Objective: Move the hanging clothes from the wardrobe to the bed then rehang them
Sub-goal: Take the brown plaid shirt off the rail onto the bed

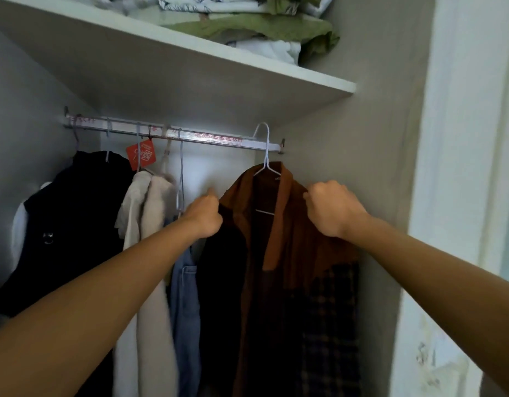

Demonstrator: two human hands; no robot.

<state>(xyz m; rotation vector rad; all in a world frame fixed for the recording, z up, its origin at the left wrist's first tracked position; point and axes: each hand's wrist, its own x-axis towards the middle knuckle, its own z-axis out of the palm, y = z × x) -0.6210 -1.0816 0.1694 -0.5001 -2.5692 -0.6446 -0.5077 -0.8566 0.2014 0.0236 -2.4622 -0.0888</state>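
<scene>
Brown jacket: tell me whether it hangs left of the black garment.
No: the brown jacket hangs at the rail's right end, black garment far left.

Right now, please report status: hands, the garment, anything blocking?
Left hand and right hand each grip a shoulder of the brown jacket. Its white hanger hooks the rail. Jeans crowd its left.

Grey wardrobe walls (pixel 347 138), white shelf (pixel 276 70) overhead, pale door frame (pixel 462 138) alongside.
</scene>
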